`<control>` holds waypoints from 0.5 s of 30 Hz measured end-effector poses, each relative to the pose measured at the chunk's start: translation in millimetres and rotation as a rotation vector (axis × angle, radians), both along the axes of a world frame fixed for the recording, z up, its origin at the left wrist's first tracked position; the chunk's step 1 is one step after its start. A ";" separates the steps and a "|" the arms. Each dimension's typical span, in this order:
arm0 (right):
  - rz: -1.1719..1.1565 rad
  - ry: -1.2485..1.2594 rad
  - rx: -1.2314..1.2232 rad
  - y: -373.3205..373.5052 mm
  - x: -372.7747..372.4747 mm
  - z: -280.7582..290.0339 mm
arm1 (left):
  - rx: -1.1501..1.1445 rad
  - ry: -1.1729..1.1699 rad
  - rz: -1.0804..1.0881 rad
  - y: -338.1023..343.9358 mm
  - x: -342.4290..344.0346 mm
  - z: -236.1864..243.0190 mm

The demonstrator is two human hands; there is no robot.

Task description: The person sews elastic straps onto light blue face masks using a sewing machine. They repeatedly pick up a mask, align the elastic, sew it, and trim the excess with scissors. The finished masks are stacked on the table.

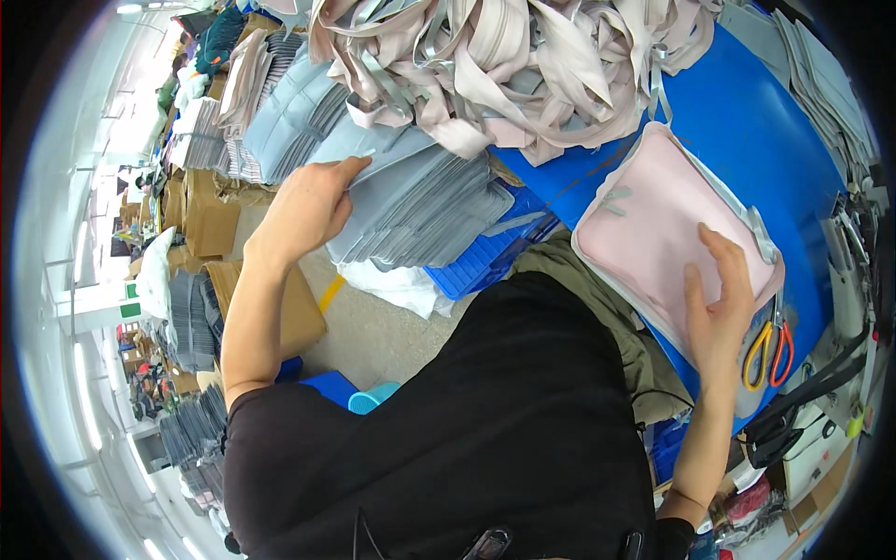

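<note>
My left hand [313, 201] pinches the edge of the top grey-blue fabric panel [387, 149] on a thick stack of similar panels [415, 215]. My right hand [719, 294] lies with fingers apart on a pale pink, rounded-corner fabric piece [644, 201] with a pale edging, on the blue work surface [775, 159]. Just right of my right hand lie scissors [779, 350] with yellow and red-orange handles. Above both hands is a big tangled heap of pale pink and grey strips [513, 65].
More folded stacks [285, 112] and cardboard boxes [210, 215] stand at the left. A blue crate [471, 271], white bags, a cyan bin [367, 399] and olive cloth [569, 275] are lower down. Tools and straps [849, 299] crowd the right edge.
</note>
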State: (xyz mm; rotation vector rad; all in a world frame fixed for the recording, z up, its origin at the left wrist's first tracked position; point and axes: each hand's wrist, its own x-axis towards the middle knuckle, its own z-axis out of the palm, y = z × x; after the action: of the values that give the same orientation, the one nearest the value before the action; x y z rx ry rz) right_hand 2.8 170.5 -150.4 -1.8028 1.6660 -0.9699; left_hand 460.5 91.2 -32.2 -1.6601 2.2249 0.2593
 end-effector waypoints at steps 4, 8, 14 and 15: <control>0.312 -0.884 0.441 19.9 66.4 0.7 | -0.073 0.270 -0.102 30.1 -54.5 26.7; 0.513 -1.174 0.644 26.3 137.3 32.0 | 0.027 0.665 -0.389 31.1 -121.1 14.7; 0.144 -1.239 0.534 13.8 74.3 23.4 | -0.210 0.860 -0.545 -15.7 -189.5 -32.7; 0.162 -1.151 0.501 11.0 56.3 29.0 | -0.279 0.905 -0.606 -26.7 -201.4 -37.7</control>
State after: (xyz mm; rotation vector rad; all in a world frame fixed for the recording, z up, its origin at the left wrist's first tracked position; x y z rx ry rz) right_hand 59.1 181.6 -121.4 -0.7327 0.8706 -1.0668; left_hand 259.1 64.5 -70.0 -0.9483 3.4380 0.6522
